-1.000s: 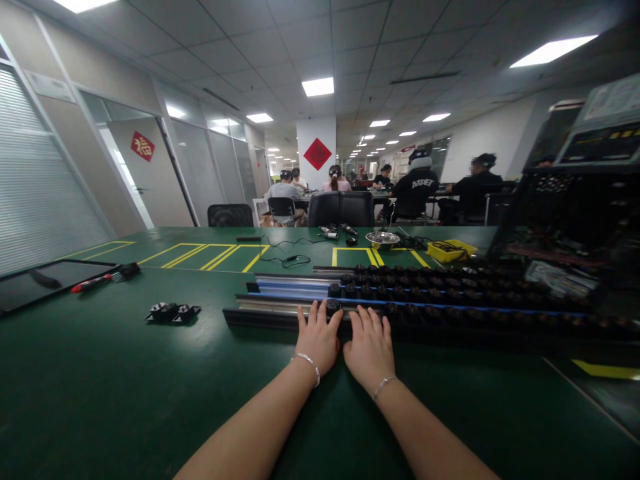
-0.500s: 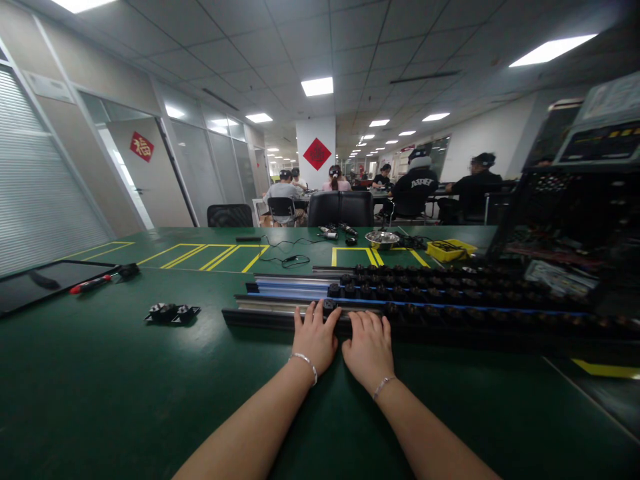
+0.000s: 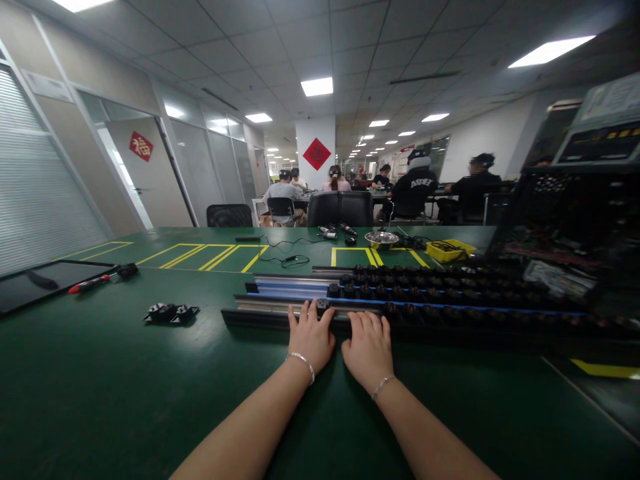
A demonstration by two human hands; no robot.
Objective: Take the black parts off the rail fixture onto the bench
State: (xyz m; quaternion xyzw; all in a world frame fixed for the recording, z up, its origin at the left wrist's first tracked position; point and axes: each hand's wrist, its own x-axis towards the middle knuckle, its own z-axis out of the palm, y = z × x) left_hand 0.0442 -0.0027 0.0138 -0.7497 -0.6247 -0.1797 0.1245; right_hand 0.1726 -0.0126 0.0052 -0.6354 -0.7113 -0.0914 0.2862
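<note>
Several long rails lie side by side across the green table, lined with black socket-like blocks toward the right. My left hand (image 3: 311,341) is at the nearest rail (image 3: 260,319), its thumb and index finger around a small black block (image 3: 323,304) in the channel. The block stands apart from the row of blocks farther right. To its right, my right hand (image 3: 369,347) grips the same rail, fingers over the top and thumb on the near side. The fingertips of both hands are partly hidden.
A small black tray (image 3: 173,314) with parts lies left of the rails. Beyond it are a red-handled screwdriver (image 3: 90,284) and a dark panel (image 3: 40,280). Behind the rails stand a metal bowl (image 3: 381,240) and a yellow basket (image 3: 450,251). Several people sit farther back.
My left hand has shifted slightly left along the rail, and the black block has moved left with it. My right hand stays in nearly the same place.
</note>
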